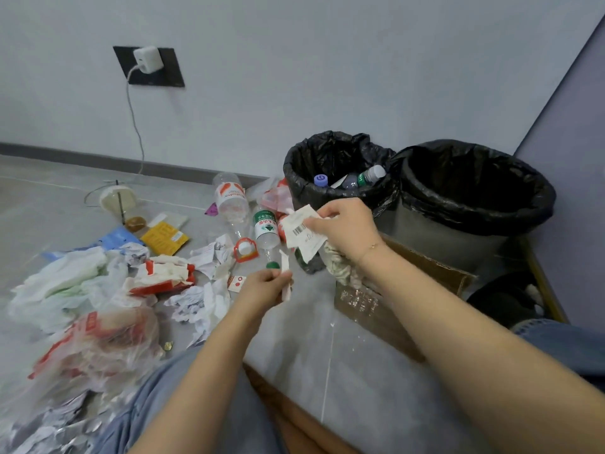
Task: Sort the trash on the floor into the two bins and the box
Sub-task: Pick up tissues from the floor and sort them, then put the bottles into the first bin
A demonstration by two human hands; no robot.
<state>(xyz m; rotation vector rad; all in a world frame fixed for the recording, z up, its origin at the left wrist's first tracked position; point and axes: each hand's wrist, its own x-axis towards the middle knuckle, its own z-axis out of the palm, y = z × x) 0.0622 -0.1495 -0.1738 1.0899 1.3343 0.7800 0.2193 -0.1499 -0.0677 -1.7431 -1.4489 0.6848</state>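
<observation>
My right hand point(343, 229) grips a white barcode receipt point(299, 232) and crumpled paper just above the near edge of the cardboard box point(376, 309). My left hand point(262, 286) pinches a thin white paper strip point(285, 273) over the floor, left of the box. Two black-lined bins stand behind the box: the left bin point(304, 188) holds plastic bottles, the right bin point(474, 204) looks dark inside. Trash covers the floor at left: a green-label bottle point(265, 229), a clear bottle point(230, 198), crumpled paper point(199, 303) and plastic bags point(65, 283).
A charger point(147, 59) sits in a wall socket, its cable hanging to the floor. A lidded cup point(116, 198) and a yellow packet point(165, 239) lie near the wall. My knees in jeans point(183, 404) fill the bottom. A purple wall closes the right side.
</observation>
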